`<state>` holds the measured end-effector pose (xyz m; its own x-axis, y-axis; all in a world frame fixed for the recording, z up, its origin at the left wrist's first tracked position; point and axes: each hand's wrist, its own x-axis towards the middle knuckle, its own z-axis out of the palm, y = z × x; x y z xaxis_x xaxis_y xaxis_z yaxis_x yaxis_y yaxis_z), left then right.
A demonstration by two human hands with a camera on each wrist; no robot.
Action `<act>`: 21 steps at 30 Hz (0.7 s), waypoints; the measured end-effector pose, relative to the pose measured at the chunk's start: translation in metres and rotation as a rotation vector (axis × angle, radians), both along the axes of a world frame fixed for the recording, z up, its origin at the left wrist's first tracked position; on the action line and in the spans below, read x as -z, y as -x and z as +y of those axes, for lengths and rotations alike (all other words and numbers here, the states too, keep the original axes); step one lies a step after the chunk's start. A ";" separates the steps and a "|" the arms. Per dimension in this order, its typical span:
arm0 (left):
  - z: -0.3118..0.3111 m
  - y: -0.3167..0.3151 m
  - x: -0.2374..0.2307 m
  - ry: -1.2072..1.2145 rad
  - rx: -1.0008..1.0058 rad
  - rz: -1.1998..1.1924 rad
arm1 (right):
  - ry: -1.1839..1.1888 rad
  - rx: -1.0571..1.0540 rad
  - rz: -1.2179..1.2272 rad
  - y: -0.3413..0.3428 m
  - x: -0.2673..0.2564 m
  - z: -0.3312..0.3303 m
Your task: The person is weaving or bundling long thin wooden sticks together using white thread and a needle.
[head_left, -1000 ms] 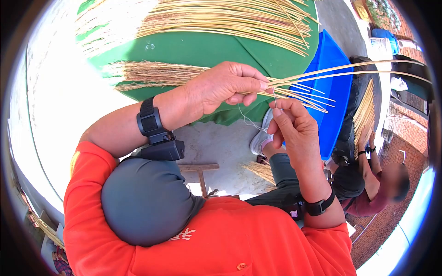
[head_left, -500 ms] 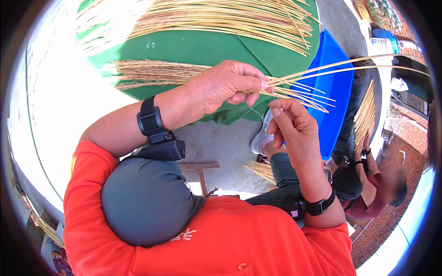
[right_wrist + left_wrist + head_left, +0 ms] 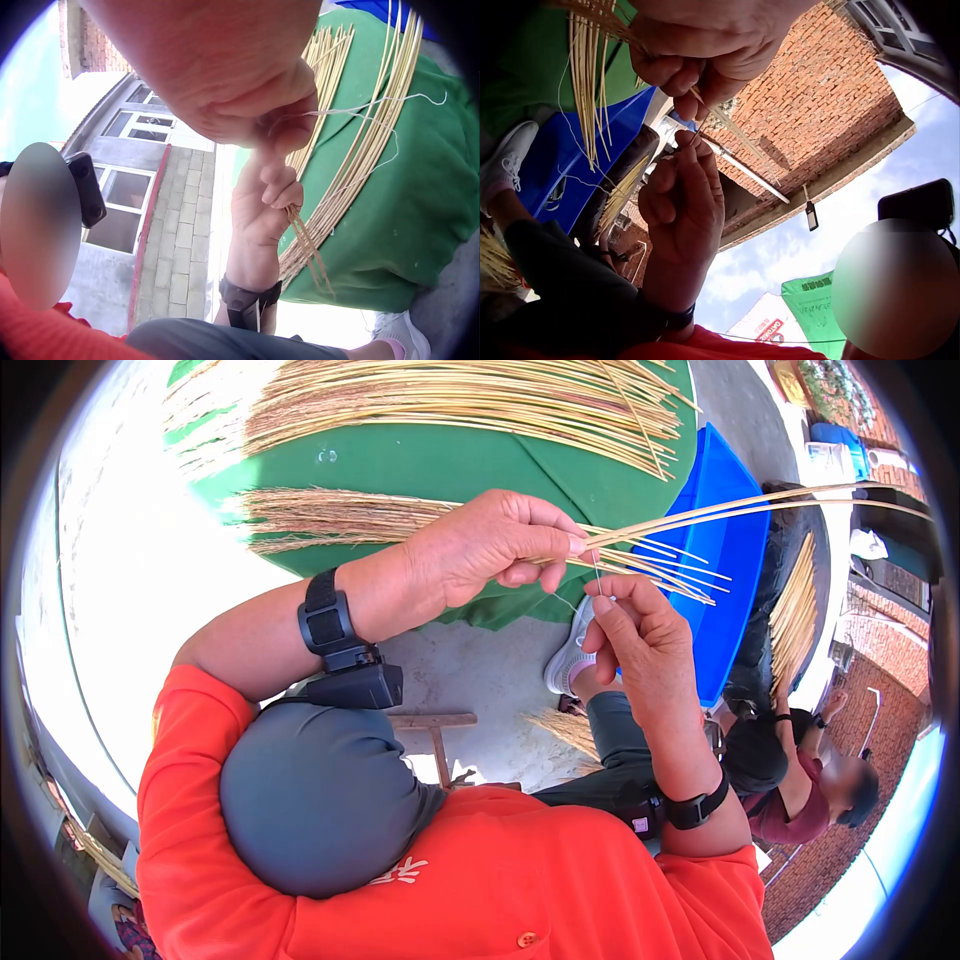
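My left hand (image 3: 500,545) pinches two long pale stalks (image 3: 740,515) between thumb and fingers; their thin ends reach far to the right. In the right wrist view, brushy heads (image 3: 307,244) come out of the other side of that fist. My right hand (image 3: 645,640), just below and to the right, pinches a thin white thread (image 3: 597,568) between thumb and forefinger. The thread runs up to the stalks at the left fingertips. Loose thread (image 3: 394,142) trails across the right wrist view. Behind the left hand a smaller bundle of stalks (image 3: 340,515) lies on green cloth (image 3: 450,465).
A wide row of stalks (image 3: 460,405) covers the cloth's far side. Beside it stands a blue tub (image 3: 720,650). Further right, more stalks (image 3: 795,605) lie near another person (image 3: 800,815). A wooden stool (image 3: 430,722) and a shoe (image 3: 570,660) are below.
The far ends of the two held stalks have come closer together. The loose thread under the left hand has swung right and shortened. Both hands stay almost still; the other person's arms and head have shifted.
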<state>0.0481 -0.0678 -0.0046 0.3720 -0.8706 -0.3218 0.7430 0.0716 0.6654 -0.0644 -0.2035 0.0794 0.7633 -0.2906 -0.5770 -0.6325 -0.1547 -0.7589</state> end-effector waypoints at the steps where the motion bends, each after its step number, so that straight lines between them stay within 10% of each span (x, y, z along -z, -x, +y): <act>1: 0.000 0.000 0.001 0.003 0.003 -0.002 | 0.000 0.003 0.000 0.000 0.000 0.000; 21: -0.002 0.001 0.001 0.074 -0.023 -0.095 | -0.015 0.053 -0.038 0.002 0.002 0.003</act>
